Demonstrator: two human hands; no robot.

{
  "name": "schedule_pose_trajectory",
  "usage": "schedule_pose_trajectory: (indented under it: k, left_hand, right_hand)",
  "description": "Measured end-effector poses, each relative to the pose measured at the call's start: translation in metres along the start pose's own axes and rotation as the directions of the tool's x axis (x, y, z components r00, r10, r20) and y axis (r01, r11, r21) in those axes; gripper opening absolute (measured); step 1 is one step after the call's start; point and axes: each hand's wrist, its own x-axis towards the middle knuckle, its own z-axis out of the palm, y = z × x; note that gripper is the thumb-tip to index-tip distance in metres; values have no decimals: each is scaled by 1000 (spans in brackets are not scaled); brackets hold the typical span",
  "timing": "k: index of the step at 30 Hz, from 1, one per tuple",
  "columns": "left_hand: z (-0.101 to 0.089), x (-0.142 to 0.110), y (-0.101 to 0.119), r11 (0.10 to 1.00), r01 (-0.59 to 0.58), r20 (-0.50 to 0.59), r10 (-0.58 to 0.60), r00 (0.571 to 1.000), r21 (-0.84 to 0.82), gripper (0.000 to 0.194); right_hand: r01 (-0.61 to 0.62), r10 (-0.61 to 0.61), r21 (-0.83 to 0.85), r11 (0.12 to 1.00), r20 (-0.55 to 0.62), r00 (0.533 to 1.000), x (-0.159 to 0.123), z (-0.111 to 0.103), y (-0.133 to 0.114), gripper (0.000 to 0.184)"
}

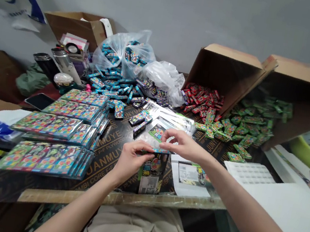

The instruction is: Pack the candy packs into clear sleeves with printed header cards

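Note:
My left hand (pixel 130 159) is closed round the top left of a clear printed packet (pixel 152 173) that stands upright at the table's near edge. My right hand (pixel 182 144) pinches the packet's top edge from the right, fingers curled over its opening. Small colourful boxes show inside the packet. Just behind my hands lies a loose pile of flat clear packets (pixel 169 120).
Stacks of filled colourful packs (pixel 59 131) lie on the left. Blue small boxes (pixel 113 80) spill from plastic bags at the back. Red boxes (pixel 203 96) and green boxes (pixel 243 127) spill from tipped cartons on the right. A white tray (pixel 248 172) and a paper sheet (pixel 189 176) lie near my right arm.

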Motion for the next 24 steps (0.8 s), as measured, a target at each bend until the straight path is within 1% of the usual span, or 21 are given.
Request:
schedule_pose_trajectory:
  k: [1, 2, 3, 4, 6, 10, 13, 15, 16, 18, 19, 21, 22, 23, 24]
  left_hand:
    - [0, 0, 0, 998, 37, -9, -37, 999, -41, 6]
    - [0, 0, -1, 995, 63, -14, -64, 998, -71, 6]
    - [0, 0, -1, 993, 78, -14, -80, 997, -83, 6]
    - [0, -1, -1, 994, 80, -12, -81, 997, -77, 6]
    - [0, -1, 1, 998, 55, -7, -56, 998, -30, 4]
    - [2, -3, 6, 996, -7, -12, 8, 1000, 86, 4]
    - [9, -3, 9, 987, -16, -89, 30, 996, 158, 11]
    - [15, -3, 7, 985, -1, -141, 26, 990, 171, 14]
    - [18, -4, 5, 987, 18, -155, 8, 988, 160, 14]
    - [22, -6, 0, 994, 81, -154, -69, 986, 75, 16]
    - [22, -10, -3, 993, 120, -136, -119, 984, 2, 22]
    - [17, -24, -4, 971, 194, -77, -206, 976, -138, 30]
    - [11, -35, -3, 960, 218, -50, -230, 972, -175, 30]
    - [3, -46, -1, 964, 218, -63, -229, 971, -150, 29]
    - [-7, -58, 2, 975, 198, -70, -205, 976, -101, 28]
  right_hand:
    - [-12, 10, 16, 1000, 118, 993, 6, 0, -2, 19]
    - [-25, 23, 10, 1000, 211, 977, 11, 0, -3, 20]
    - [-35, 38, -14, 999, 276, 961, 16, 2, -4, 20]
    - [-41, 53, -44, 998, 311, 949, 19, 3, -5, 21]
    - [-45, 72, -86, 995, 339, 938, 23, 5, -4, 20]
    - [-46, 73, -90, 995, 319, 945, 26, 4, -1, 20]
    - [-50, 65, -57, 997, 297, 953, 25, 6, 3, 24]
    - [-82, 73, 23, 996, 267, 961, 23, 13, 8, 25]
    - [-116, 90, 96, 989, 242, 966, 21, 18, 12, 25]
    - [-188, 148, 277, 942, 159, 976, 16, 27, 23, 28]
    - [-213, 188, 363, 907, 102, 977, 12, 30, 30, 32]
    - [-226, 268, 489, 843, -16, 963, 0, 29, 46, 36]
    - [-216, 298, 517, 828, -81, 951, -8, 24, 55, 35]
    - [-200, 319, 513, 835, -155, 935, -18, 17, 66, 35]
    - [-191, 332, 467, 863, -240, 912, -30, 7, 77, 36]
